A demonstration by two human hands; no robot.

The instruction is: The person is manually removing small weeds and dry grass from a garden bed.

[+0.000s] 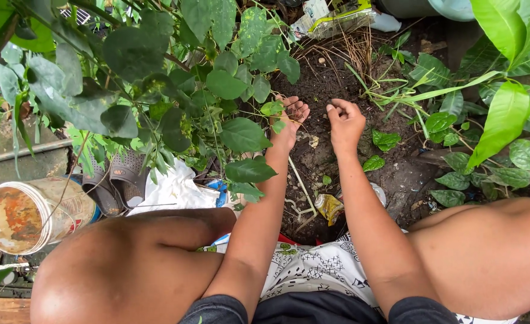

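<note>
I am squatting over a patch of dark soil (322, 84), both arms stretched forward between my knees. My left hand (290, 120) is held palm up with fingers apart, partly behind leaves of a green shrub (157, 78), and nothing shows in it. My right hand (344, 120) hangs just above the soil with the fingers curled in loosely; whether it pinches anything is hidden. The two hands are about a hand's width apart. Thin green stems and grass blades (391, 90) trail across the soil to the right of my right hand.
A stained white bucket (19, 216) lies at the left beside grey sandals (118, 183) and a white plastic bag (172, 189). A yellow wrapper (329, 207) lies in the soil near my legs. Broad-leaved plants (505, 114) crowd the right; plastic litter (334, 18) lies at the far edge.
</note>
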